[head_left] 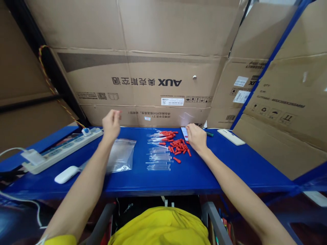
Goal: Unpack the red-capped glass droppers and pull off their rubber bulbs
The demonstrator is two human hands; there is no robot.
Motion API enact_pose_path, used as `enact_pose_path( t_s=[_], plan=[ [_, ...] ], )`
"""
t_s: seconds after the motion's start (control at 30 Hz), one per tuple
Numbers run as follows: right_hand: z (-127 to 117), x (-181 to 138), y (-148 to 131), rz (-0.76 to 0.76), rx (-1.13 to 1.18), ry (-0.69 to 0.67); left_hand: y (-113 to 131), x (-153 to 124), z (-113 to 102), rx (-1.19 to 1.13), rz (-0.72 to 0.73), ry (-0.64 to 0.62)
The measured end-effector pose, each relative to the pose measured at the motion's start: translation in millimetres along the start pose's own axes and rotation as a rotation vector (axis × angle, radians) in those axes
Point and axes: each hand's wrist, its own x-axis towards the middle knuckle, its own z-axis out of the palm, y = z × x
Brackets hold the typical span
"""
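My left hand [111, 125] is raised above a clear plastic bag [122, 154], its fingers curled together; whether anything is between them is too small to tell. Over at the right, my right hand [197, 136] is closed beside the red rubber bulbs, and its fingertips hide whatever they may hold. Loose red rubber bulbs [178, 147] lie in a heap left of that hand. Clear thin dropper tubes [158, 158] lie in a row. Behind them rest several droppers with red bulbs fitted [165, 136].
A white power strip [63, 148] with cables and a white rounded device [66, 174] are on the left. A phone-like flat screen [184, 133] lies behind my right hand, near a green tool [209, 134]. A pale phone case [231, 137] sits farther right. Cardboard walls [153, 68] enclose the blue table [158, 182].
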Motion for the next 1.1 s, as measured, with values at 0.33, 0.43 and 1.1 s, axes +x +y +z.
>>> enact_pose_path(
  t_s=[0.33,0.43,1.1],
  plan=[
    [30,-6,-65,-0.557,0.163,-0.081,59,-61,70,0.004,0.393,-0.657],
    [34,-6,-63,-0.540,0.223,-0.061,59,-69,75,0.013,0.427,-0.701],
    [36,-2,-55,-0.198,0.232,-0.071,66,-79,88,-0.100,0.287,-0.725]
  ],
)
